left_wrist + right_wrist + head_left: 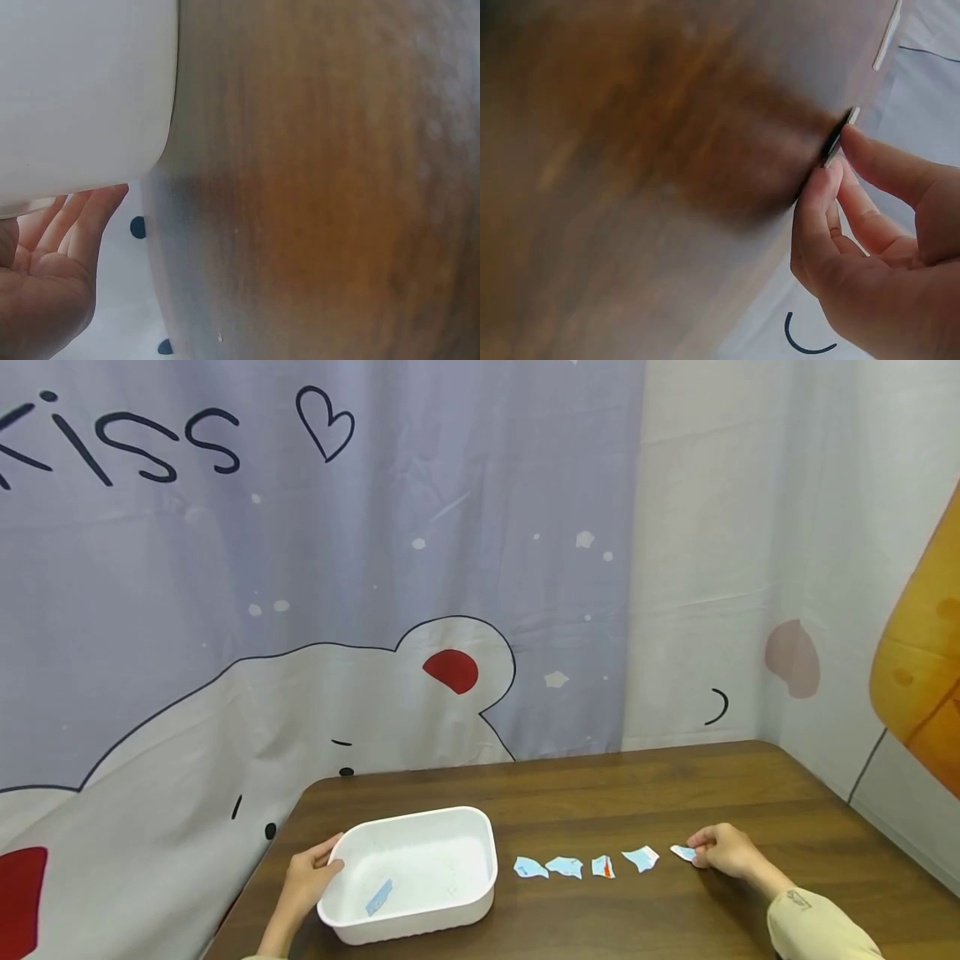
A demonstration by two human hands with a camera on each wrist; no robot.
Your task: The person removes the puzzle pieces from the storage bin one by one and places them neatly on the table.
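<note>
My left hand (305, 880) grips the left rim of a white plastic tub (480, 893), its thumb over the edge and the other fingers outside. In the left wrist view those fingers lie against the outer wall of the tub (82, 90). One flat light-blue piece (379, 897) lies in the tub. At the right, my right hand (726, 850) pinches a thin irregular light-blue piece (682, 852) between thumb and fingertips, low over the table. The right wrist view shows that piece (854, 115) edge-on, mostly covered by the fingers.
Several similar pieces lie in a row between tub and right hand: a light-blue one (530, 867), another (564, 867), one with an orange-red mark (603, 867), and one with a white edge (641, 858). The brown wooden table (570, 802) meets a printed curtain (570, 568) behind.
</note>
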